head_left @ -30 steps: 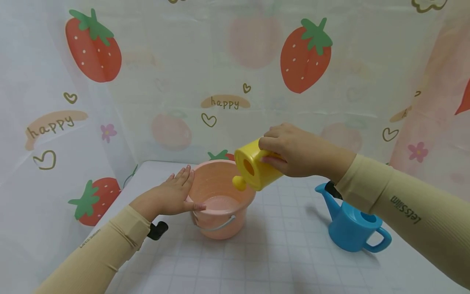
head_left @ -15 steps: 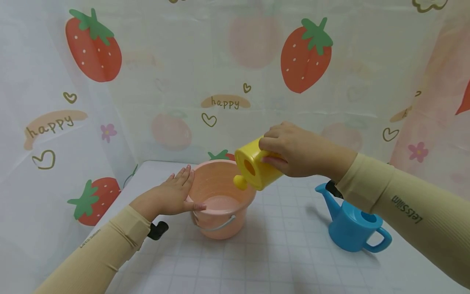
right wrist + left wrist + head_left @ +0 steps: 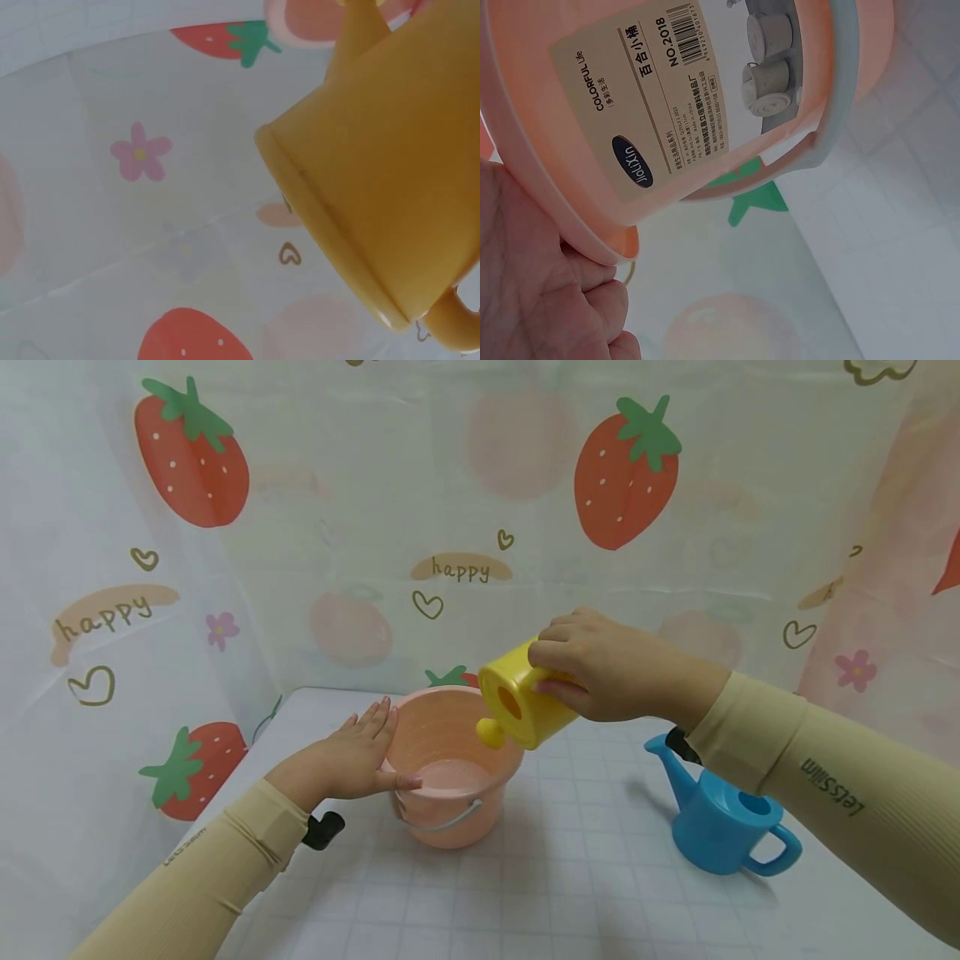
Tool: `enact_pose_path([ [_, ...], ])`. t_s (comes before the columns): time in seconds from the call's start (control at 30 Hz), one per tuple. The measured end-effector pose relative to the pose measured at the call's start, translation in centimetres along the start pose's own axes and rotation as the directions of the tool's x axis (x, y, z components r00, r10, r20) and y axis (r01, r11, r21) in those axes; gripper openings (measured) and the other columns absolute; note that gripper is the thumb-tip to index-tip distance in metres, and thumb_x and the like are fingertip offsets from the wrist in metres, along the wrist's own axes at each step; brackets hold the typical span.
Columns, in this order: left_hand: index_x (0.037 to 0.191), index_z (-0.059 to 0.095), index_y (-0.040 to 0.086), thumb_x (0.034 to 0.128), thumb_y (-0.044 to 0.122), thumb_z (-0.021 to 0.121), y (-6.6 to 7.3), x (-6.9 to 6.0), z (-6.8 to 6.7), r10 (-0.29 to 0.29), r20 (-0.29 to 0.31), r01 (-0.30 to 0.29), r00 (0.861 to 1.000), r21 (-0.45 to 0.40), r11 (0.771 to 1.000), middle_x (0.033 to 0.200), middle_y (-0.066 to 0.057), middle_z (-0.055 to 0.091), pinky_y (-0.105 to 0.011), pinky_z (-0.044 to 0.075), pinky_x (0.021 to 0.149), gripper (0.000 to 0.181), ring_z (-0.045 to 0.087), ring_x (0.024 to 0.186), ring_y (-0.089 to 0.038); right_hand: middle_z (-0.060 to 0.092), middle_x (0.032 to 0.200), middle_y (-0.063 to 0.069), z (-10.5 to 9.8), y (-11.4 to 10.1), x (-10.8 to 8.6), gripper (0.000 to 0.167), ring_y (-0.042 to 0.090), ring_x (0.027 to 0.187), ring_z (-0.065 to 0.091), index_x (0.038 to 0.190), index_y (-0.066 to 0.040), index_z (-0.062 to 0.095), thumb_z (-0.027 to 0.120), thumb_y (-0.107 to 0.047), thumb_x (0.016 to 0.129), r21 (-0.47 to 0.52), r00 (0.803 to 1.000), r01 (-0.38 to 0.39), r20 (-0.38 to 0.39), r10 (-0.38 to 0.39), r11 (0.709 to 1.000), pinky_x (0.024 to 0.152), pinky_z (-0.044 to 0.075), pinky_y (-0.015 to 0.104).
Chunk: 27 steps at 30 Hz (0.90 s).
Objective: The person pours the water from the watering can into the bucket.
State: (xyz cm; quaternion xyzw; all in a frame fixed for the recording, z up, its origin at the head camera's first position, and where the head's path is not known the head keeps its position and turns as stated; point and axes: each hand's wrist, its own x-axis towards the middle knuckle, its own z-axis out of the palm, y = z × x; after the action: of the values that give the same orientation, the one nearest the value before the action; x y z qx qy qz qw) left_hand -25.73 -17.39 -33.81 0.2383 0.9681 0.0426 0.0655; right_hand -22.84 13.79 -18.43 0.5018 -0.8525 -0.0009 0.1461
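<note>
In the head view, a peach bucket (image 3: 491, 814) stands upright on the table. My left hand (image 3: 341, 760) rests against its left rim, fingers straight and the thumb stretched over the front edge. The left wrist view shows the palm and fingers beside the bucket's rim, with a printed label (image 3: 641, 97) on its side. My right hand (image 3: 600, 668) grips a yellow watering can (image 3: 551, 727) by its handle, tipped above the bucket's right part. Its spout (image 3: 491, 732) points down over the bucket's opening. No stream of water can be made out.
A blue watering can (image 3: 708, 835) stands upright on the table at the right, below the right forearm. A grey bail handle (image 3: 450, 821) hangs at the bucket's front. Strawberry-printed curtains (image 3: 465, 485) enclose the table's back and sides.
</note>
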Motion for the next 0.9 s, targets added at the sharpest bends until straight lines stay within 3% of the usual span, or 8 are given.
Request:
enact_pose_path([
  [0.7, 0.143, 0.006, -0.007, 0.0721, 0.083, 0.033, -0.18, 0.05, 0.18, 0.0, -0.001, 0.0, 1.0, 0.009, 1.0, 0.15, -0.024, -0.004, -0.052, 0.008, 0.109, 0.118, 0.001, 0.138, -0.036, 0.06, 0.088, 0.0, -0.14, 0.0, -0.12, 0.015, 0.018, 0.087, 0.052, 0.087, -0.014, 0.055, 0.067, -0.022, 0.083, -0.005, 1.0, 0.004, 0.001, -0.004, 1.0, 0.081, 0.042, 0.037],
  [0.9, 0.143, 0.006, -0.007, 0.0731, 0.081, 0.035, -0.28, 0.17, 0.28, 0.002, -0.011, -0.002, 1.0, 0.007, 1.0, 0.15, -0.024, -0.003, -0.052, 0.008, 0.109, 0.117, 0.001, 0.138, -0.036, 0.06, 0.087, 0.0, 0.02, 0.16, -0.24, 0.015, 0.017, 0.086, 0.053, 0.084, -0.014, 0.055, 0.068, -0.021, 0.083, 0.026, 0.999, 0.008, -0.038, -0.007, 1.0, 0.081, 0.043, 0.038],
])
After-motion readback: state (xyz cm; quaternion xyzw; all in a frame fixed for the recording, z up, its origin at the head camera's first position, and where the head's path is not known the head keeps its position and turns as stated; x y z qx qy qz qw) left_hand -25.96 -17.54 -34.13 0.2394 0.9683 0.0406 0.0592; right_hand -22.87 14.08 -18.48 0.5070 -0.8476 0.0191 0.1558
